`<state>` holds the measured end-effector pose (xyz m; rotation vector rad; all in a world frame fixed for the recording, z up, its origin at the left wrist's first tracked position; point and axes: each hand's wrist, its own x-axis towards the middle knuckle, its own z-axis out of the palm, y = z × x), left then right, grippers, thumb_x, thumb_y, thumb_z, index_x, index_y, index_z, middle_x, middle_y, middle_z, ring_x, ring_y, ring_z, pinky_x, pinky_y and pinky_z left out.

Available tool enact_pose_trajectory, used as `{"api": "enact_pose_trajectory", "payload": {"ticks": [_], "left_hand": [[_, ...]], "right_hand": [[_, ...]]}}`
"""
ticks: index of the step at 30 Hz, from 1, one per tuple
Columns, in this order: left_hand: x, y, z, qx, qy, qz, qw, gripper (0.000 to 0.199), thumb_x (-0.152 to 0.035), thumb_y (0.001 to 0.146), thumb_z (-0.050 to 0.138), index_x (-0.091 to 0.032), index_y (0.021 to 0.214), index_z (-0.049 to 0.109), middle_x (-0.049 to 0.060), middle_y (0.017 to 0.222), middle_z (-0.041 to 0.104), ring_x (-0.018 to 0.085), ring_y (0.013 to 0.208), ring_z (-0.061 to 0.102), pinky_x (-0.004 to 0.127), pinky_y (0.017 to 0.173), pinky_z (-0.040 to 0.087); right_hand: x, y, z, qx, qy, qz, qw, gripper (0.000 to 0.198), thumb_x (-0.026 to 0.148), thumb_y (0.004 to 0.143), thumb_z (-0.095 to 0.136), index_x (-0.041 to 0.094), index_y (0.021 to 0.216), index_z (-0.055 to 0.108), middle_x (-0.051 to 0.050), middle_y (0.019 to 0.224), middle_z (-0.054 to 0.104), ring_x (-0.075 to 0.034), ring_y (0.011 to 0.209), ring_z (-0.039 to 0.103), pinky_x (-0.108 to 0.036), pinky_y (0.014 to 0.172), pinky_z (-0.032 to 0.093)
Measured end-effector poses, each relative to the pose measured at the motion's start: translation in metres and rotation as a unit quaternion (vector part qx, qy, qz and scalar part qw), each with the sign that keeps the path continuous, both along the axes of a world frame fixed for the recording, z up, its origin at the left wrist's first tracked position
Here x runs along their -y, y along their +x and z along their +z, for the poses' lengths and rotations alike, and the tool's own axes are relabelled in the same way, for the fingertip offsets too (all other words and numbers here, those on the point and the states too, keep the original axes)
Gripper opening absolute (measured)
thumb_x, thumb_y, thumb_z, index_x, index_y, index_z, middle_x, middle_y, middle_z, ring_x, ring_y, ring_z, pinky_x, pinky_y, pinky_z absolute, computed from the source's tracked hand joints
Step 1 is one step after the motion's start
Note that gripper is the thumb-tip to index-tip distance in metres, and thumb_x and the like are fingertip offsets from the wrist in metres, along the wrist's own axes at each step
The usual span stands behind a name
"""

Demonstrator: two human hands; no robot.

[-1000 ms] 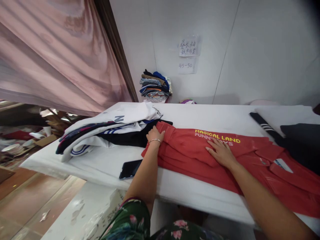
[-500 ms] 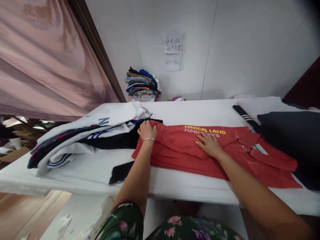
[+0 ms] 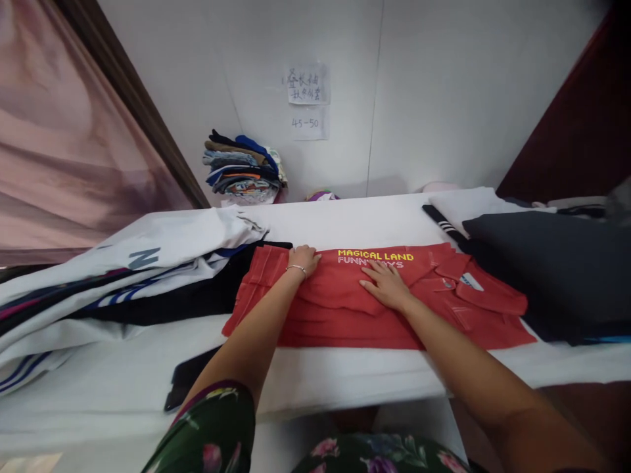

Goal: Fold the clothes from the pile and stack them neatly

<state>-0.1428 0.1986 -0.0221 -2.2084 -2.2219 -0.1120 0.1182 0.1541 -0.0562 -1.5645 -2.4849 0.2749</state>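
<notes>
A red collared shirt lies folded lengthwise on the white-covered table, its collar to the right. Yellow and white lettering runs along its far edge, partly covered by my right hand. That hand rests flat on the middle of the shirt, fingers spread. My left hand, with a bracelet at the wrist, lies on the shirt left of the lettering. Its fingers are stretched out over the cloth. Left of it, the shirt's hem end lies flat. A black phone is partly hidden beneath my left forearm.
Left of the shirt lies a heap of white and dark garments. Dark folded clothing lies to the right. Behind the table stands a stack of folded clothes. Two handwritten paper notes hang on the wall.
My left hand has moved right, from the shirt's left end onto its body, uncovering the hem end. My right hand stays by the lettering. The view has turned right.
</notes>
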Motion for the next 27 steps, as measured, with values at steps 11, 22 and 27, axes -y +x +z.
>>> {"api": "enact_pose_trajectory", "payload": {"ticks": [11, 22, 27], "left_hand": [[-0.022, -0.008, 0.010, -0.028, -0.134, -0.021, 0.990, 0.044, -0.047, 0.087, 0.038, -0.018, 0.098, 0.070, 0.014, 0.111, 0.068, 0.028, 0.102, 0.062, 0.035, 0.082, 0.047], [-0.023, -0.013, 0.012, -0.052, -0.167, -0.019, 0.984, 0.048, -0.049, 0.089, 0.033, -0.018, 0.103, 0.066, 0.015, 0.115, 0.066, 0.028, 0.106, 0.060, 0.035, 0.083, 0.046], [-0.019, -0.018, 0.002, -0.042, -0.125, -0.013, 0.991, 0.047, -0.050, 0.090, 0.030, -0.020, 0.102, 0.064, 0.012, 0.110, 0.067, 0.027, 0.100, 0.062, 0.036, 0.079, 0.047]], "right_hand": [[0.000, 0.000, 0.006, -0.014, -0.021, 0.010, 1.000, 0.060, 0.060, 0.091, 0.029, 0.026, 0.138, 0.044, -0.006, 0.152, 0.029, -0.027, 0.140, 0.021, -0.047, 0.114, 0.009], [0.002, 0.002, 0.009, -0.041, -0.036, 0.018, 0.998, 0.060, 0.061, 0.091, 0.030, 0.026, 0.138, 0.045, -0.006, 0.153, 0.027, -0.026, 0.141, 0.018, -0.049, 0.114, 0.009], [0.001, 0.003, 0.011, -0.049, -0.048, 0.027, 0.997, 0.061, 0.061, 0.091, 0.029, 0.026, 0.138, 0.045, -0.007, 0.154, 0.026, -0.026, 0.142, 0.017, -0.050, 0.114, 0.008]]}}
